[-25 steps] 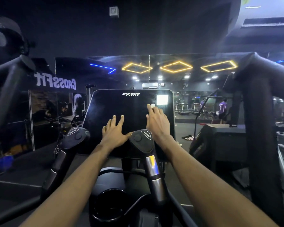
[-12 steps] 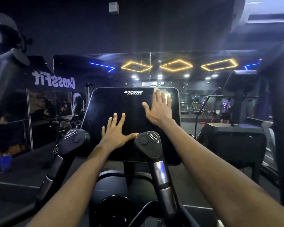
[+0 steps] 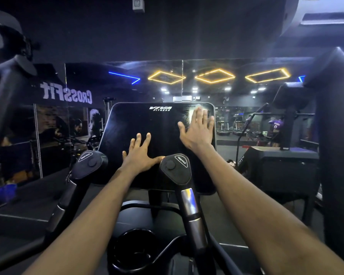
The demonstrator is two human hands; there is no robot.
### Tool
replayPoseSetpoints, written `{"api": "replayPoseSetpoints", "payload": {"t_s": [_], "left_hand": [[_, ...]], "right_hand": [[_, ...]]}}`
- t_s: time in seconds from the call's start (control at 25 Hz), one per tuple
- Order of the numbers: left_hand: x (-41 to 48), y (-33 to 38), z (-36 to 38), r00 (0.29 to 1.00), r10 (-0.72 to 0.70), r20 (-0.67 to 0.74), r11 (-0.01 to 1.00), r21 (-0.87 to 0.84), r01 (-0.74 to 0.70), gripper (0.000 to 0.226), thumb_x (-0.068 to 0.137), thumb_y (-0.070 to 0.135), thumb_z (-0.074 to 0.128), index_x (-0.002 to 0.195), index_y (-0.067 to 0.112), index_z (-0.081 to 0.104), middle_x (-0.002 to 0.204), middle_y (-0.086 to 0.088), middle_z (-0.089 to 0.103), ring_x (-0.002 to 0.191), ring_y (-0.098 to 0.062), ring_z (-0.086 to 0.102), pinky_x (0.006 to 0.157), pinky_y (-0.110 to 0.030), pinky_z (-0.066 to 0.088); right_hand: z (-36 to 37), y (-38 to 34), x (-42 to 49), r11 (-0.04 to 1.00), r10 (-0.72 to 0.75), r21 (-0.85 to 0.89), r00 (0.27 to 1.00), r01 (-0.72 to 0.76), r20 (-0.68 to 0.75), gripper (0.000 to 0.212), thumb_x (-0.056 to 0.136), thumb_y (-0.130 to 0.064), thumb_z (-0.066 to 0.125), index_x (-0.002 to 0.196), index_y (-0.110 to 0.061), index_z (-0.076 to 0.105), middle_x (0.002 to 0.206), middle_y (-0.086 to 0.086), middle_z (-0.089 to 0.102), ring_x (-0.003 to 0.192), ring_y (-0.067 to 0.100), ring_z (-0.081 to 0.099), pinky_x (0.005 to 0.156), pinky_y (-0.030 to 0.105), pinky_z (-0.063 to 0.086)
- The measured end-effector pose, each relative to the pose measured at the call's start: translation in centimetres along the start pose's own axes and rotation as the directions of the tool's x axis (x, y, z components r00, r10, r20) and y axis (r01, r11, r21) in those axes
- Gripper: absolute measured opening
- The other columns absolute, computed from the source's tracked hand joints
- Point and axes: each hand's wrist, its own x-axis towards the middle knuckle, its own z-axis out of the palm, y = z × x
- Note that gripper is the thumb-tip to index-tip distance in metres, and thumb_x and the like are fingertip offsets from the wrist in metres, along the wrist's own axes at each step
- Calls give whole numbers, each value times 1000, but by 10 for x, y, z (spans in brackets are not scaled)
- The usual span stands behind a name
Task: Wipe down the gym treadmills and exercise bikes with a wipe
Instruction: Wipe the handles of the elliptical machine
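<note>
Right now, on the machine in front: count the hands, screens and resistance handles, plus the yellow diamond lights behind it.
Hands: 2 (left hand, right hand)
Screen: 1
Resistance handles: 2
Yellow diamond lights: 3
Total: 8

On my feed both forearms [image 3: 244, 197] show bare their whole length; left hand [image 3: 141, 156] and right hand [image 3: 198, 133] are bare too.
</note>
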Motion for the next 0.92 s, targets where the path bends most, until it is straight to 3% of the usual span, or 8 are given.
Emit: {"api": "replayPoseSetpoints", "payload": {"t_s": [0.08, 0.32, 0.56, 0.72, 0.92], "left_hand": [[0, 1, -2, 1000, -8, 4, 1000, -4, 8, 106, 80, 64, 63, 155, 38, -6, 164, 2, -16, 151, -22, -10, 116, -61, 9], [1, 0, -1, 1000, -17, 12, 1000, -10, 17, 105, 81, 62, 65, 155, 38, -5, 164, 1, -15, 151, -24, -9, 115, -63, 10], [-2, 4, -3, 1000, -19, 1, 1000, -18, 19, 100, 84, 54, 66, 156, 36, -1, 164, 0, -13, 151, -25, -8, 115, -63, 11], [-6, 8, -4, 999, -32, -5, 999, -33, 32, 97, 87, 49, 66, 157, 33, 1, 165, -2, -10, 151, -27, -5, 115, -63, 13], [-28, 14, 5, 999, 29, -24, 999, -44, -30, 84, 95, 41, 58, 158, 25, 4, 164, -10, -5, 150, -32, -3, 113, -66, 15]], "right_hand": [[0, -1, 0, 998, -60, -12, 998, 60, 0, 78, 99, -57, 15, 156, -6, -2, 165, 9, -4, 152, 26, -5, 119, 48, -12], [-5, 10, 15, 985, 162, 58, 986, -160, -39, 75, 100, -50, 15, 155, -3, -1, 164, 12, -1, 152, 27, -2, 121, 50, -8], [10, 9, -59, 995, 13, 100, 999, -8, -50, 69, 102, -49, 18, 157, -9, 1, 165, 5, 0, 152, 22, -1, 119, 46, -11], [10, 27, -102, 993, 28, 112, 999, -23, -44, 63, 104, -44, 17, 157, -14, 2, 165, 0, 1, 152, 17, -1, 118, 44, -12], [10, 40, -160, 990, -76, 123, 997, 76, -1, 61, 104, -32, 24, 157, -18, -2, 165, -6, -1, 152, 13, -1, 120, 40, -7]]}}
